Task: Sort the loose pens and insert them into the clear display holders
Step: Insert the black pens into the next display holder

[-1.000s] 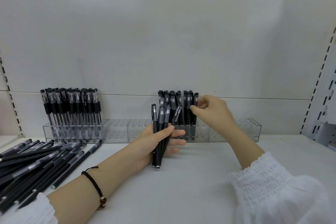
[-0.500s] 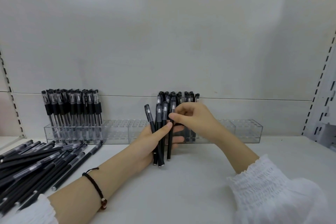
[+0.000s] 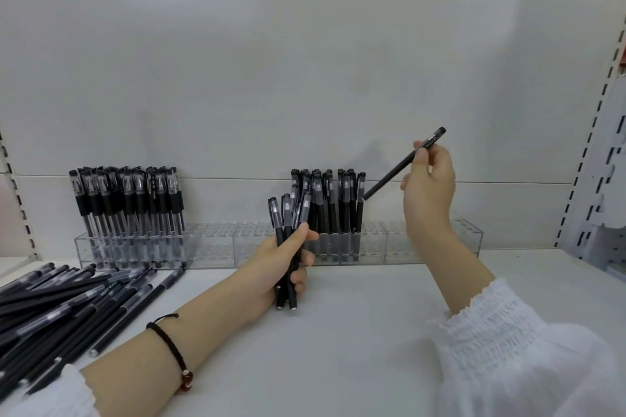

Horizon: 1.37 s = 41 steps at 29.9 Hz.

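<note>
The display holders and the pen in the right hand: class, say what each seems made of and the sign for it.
Display holders: probably clear acrylic or similar plastic, glossy; standing pens show through the walls. Pen in the right hand: likely matte black plastic; dull, even surface without glare.

Single head-worn wide-angle view, forward and slightly down, close over the white shelf (image 3: 355,342) toward its back panel (image 3: 305,61)

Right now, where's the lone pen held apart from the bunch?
Head view, right of centre: the right hand pinches the lone pen, tilted, above the clear holder.
</note>
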Motion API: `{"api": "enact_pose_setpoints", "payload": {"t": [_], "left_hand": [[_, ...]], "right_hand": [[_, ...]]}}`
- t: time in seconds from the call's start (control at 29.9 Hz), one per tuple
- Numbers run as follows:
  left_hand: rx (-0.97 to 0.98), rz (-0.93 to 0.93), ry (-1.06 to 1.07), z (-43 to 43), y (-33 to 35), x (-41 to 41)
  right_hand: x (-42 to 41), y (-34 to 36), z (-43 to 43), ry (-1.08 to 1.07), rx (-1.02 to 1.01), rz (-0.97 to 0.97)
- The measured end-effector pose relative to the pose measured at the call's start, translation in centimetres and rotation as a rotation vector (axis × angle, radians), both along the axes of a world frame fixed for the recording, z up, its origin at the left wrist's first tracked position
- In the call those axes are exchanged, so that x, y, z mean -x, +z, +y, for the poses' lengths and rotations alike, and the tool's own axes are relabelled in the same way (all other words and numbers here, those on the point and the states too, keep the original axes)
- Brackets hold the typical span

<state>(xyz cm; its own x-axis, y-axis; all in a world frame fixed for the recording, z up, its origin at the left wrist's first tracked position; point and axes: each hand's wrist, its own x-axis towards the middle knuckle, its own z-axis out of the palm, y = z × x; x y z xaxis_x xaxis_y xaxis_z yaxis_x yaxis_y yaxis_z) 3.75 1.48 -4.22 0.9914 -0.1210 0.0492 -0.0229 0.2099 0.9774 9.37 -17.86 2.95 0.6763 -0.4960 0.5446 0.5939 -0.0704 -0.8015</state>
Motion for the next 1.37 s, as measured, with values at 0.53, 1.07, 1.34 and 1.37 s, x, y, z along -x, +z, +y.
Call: {"api": "enact_pose_setpoints", "payload": {"t": [0.53, 1.07, 1.34, 1.37], "left_hand": [[-0.007, 0.029, -0.015, 0.1, 0.0, -0.1], [-0.031, 0.030, -0.013, 0.0, 0.2, 0.1], [0.001, 0.015, -0.014, -0.3, 0.3, 0.3], [0.012, 0.007, -0.015, -0.3, 0.4, 0.4]], "right_hand": [[-0.8, -2.0, 0.4, -0.088, 0.686, 0.077], [-1.9, -4.2, -0.4, -0.093, 0.845, 0.191], [0.5, -2.5, 1.6, -0.004, 0.599, -0.114], [0.9, -2.5, 2.1, 0.051, 0.616, -0.124]]}}
